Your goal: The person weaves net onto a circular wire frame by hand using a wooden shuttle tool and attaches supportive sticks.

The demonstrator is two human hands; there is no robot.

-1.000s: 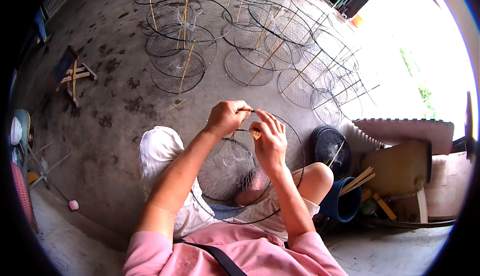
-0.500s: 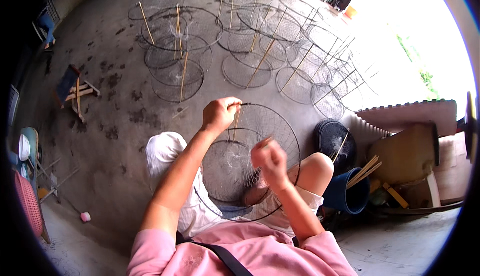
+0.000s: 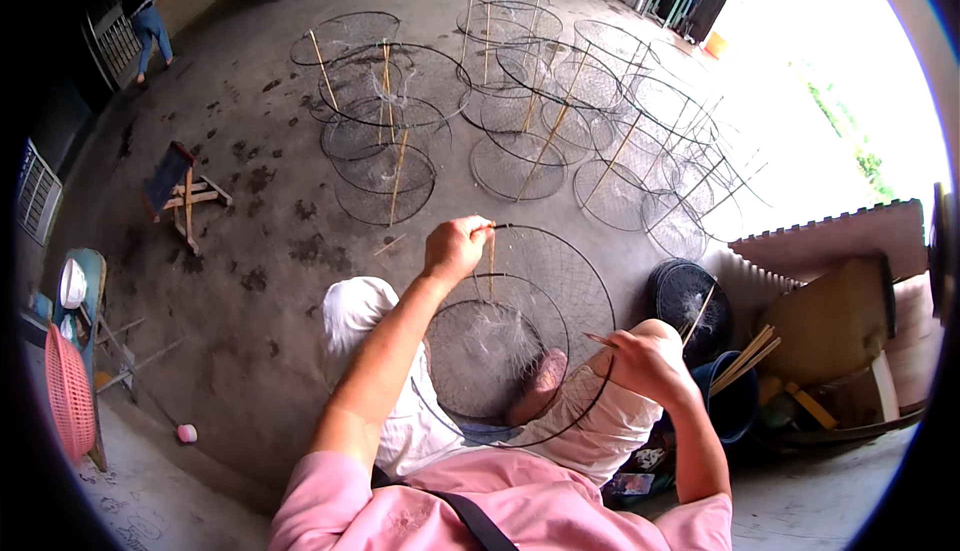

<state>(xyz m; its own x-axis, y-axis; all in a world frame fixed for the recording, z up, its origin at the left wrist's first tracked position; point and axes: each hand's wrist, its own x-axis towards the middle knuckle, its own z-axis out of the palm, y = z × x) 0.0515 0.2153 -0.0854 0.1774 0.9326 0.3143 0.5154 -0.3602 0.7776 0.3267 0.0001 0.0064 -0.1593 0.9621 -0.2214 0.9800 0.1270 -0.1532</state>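
A collapsible hoop net of dark rings and fine mesh stands between my knees. My left hand is closed on the far side of its top ring, where a bamboo stick runs down toward the lower rings. At the net's right side, my right hand is closed round a short, thin brown stick, whose tip points left across the top ring. The rest of this stick is hidden in my fingers. Pale loose mesh gathers inside the net.
Several hoop nets propped with sticks stand ahead. On my right are stacked black nets and a blue bucket holding bamboo sticks. A folding stool and pink basket lie left. Another person is far left.
My right hand has moved right, from over the net's middle to its right edge, and the thin stick now shows in it. My left hand keeps its grip. The view has shifted.
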